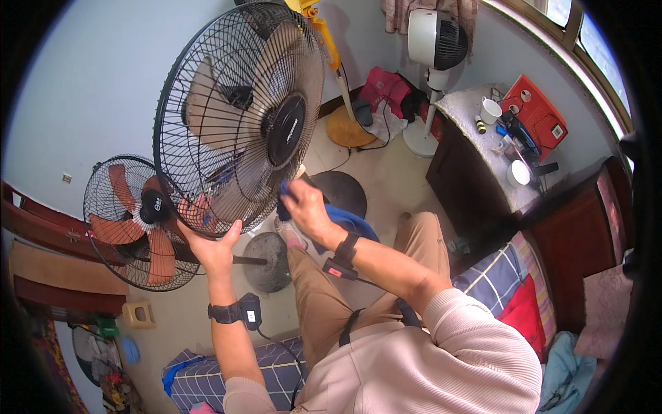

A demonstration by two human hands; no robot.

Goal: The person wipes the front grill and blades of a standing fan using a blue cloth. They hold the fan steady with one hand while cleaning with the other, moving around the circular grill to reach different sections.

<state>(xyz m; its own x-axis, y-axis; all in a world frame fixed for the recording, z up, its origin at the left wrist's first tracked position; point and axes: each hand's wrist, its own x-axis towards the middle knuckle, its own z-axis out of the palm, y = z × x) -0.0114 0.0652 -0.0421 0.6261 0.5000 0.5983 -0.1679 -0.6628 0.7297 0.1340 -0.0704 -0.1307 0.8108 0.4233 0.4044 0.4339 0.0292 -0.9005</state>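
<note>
A large black pedestal fan [286, 132] with pale translucent blades fills the upper middle, tilted towards me. My left hand [212, 246] grips the lower rim of its wire guard [170, 155]; its fingers show through the wires and the thumb lies outside. With my right hand [309, 209] I hold a bunched dark blue cloth [284, 199] at the guard's lower right edge. More blue fabric [351, 222] hangs below that wrist; whether it is the same piece I cannot tell. The round black base [344, 191] stands on the floor behind it.
A second fan [155, 207] with orange blades stands at left, close to my left hand. A white fan [432, 41] and a yellow-based stand [349, 127] are behind. On the right, a cabinet [465, 160] holds cups and a hair clipper-like device. A bed [232, 372] is beneath me.
</note>
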